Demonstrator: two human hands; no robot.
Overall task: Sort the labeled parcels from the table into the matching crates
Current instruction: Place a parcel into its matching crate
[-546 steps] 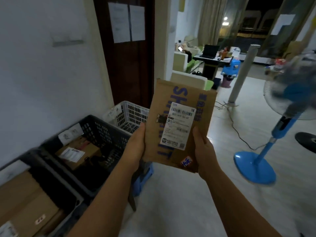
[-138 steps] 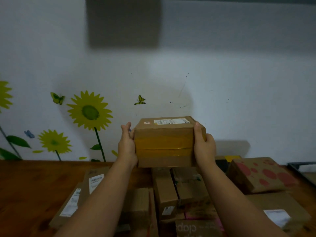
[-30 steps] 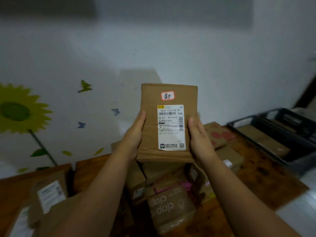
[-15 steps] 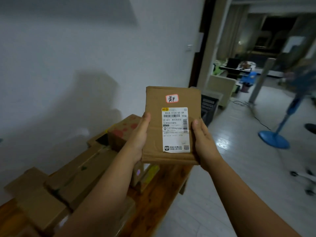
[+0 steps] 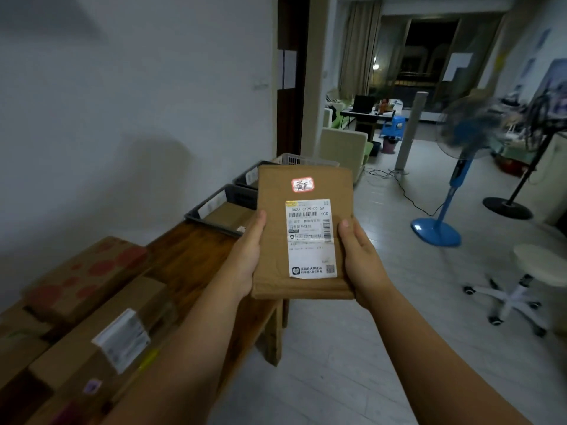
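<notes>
Both hands hold the flat brown parcel (image 5: 303,240) upright over the far corner of the table (image 5: 190,256), label towards the person, likely so it can be read before a crate is chosen. The left hand (image 5: 245,262) grips one side edge and the right hand (image 5: 360,259) the other, thumbs on the front and fingers hidden behind. The shipping label (image 5: 310,240) reads "862A C125-00 59" and "YCQ". A red-edged sticker (image 5: 302,184) above it bears handwritten Chinese characters. Beyond the table's far end stand the crates (image 5: 196,214), their white tags (image 5: 211,205) too blurred to read.
</notes>
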